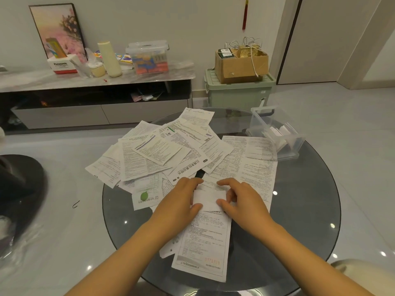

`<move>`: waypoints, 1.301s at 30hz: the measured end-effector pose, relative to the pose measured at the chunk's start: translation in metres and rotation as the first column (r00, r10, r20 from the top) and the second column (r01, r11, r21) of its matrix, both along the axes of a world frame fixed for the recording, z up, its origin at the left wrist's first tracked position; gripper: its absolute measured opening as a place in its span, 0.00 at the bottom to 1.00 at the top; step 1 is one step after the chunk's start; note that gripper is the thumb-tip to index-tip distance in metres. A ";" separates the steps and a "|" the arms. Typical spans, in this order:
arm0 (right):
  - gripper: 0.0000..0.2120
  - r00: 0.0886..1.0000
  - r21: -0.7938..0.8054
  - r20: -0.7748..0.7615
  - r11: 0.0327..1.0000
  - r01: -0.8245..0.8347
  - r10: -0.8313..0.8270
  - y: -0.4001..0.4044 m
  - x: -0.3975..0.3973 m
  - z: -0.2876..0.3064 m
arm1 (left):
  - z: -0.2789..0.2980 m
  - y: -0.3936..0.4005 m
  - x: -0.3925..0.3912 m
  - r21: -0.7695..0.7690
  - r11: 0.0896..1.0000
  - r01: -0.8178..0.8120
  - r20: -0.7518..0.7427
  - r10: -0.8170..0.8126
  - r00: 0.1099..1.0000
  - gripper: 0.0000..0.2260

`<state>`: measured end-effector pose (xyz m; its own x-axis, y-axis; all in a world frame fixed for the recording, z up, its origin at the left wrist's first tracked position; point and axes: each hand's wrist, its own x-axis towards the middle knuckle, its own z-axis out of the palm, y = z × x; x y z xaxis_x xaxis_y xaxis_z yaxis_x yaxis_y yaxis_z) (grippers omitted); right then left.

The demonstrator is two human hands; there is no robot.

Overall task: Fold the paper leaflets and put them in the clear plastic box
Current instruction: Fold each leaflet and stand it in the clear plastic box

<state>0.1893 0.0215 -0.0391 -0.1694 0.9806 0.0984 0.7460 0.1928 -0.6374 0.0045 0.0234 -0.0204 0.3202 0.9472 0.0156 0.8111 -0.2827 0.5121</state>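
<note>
A small folded white leaflet (210, 199) lies between my two hands at the middle of the round glass table (303, 210). My left hand (181, 201) pinches its left edge and my right hand (239, 199) pinches its right edge. Under it lies a long printed leaflet (203, 244) reaching toward me. Several unfolded leaflets (158, 154) are piled across the far half of the table. The clear plastic box (275, 131) stands open at the far right edge with a few folded papers inside.
A large printed sheet (252, 163) lies between the pile and the box. Beyond the table stand a low TV cabinet (96, 99) with a lidded clear container (148, 57), and a green bin (239, 92) under a cardboard box (241, 63). A dark object (19, 184) sits at left.
</note>
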 end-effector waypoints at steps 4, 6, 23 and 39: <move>0.16 0.997 0.027 0.077 1.000 -0.012 0.010 0.001 0.002 0.002 | -0.001 0.001 0.001 0.080 0.997 0.009 -0.060 -0.004 0.998 0.20; 0.14 0.993 0.037 0.113 0.999 -0.027 0.023 0.002 0.003 0.002 | -0.001 0.000 0.001 0.097 0.993 0.062 -0.098 -0.053 0.994 0.14; 0.13 0.978 -0.177 0.051 0.965 -0.191 0.203 -0.006 0.017 0.014 | -0.003 -0.006 0.000 0.023 0.976 0.218 -0.224 -0.207 0.952 0.30; 0.06 0.963 -0.064 -0.252 0.992 -0.110 0.090 -0.004 -0.001 0.015 | -0.004 -0.003 0.006 0.013 0.998 0.067 0.072 -0.067 0.995 0.08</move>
<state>0.1882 0.0171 -0.0237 -0.2470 0.9661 0.0747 0.5417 0.2015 -0.8161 0.0107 0.0203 -0.0239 0.3806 0.9233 0.0513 0.7511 -0.3410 0.5653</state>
